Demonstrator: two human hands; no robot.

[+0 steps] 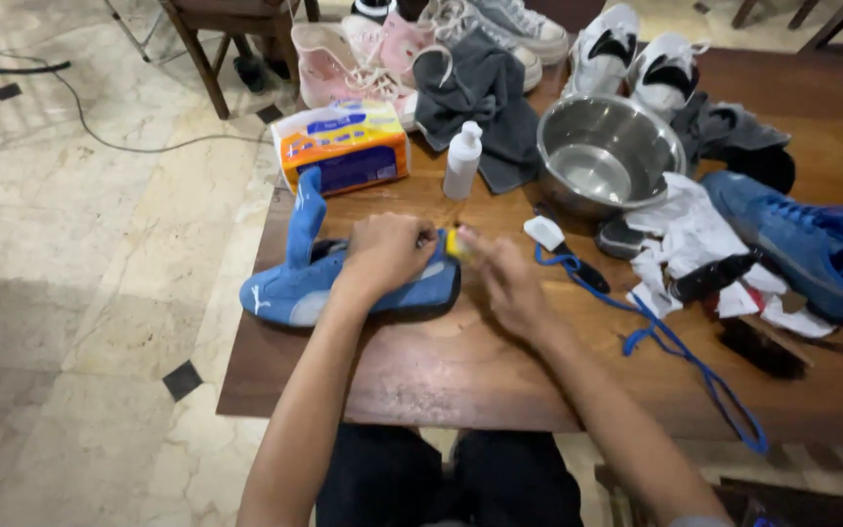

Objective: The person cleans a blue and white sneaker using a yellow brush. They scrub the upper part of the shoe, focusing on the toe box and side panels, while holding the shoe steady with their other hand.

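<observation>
My left hand (385,251) presses down on the blue shoe (314,278) near the middle of the frame on the wooden table (441,366), and my right hand (504,283) pinches a small yellow thing (455,244) against the shoe, just below the white bottle (461,161).

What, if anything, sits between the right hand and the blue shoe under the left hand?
Nothing visible. The right hand holds a small yellow item right at the end of the blue shoe, which the left hand presses down.
</observation>
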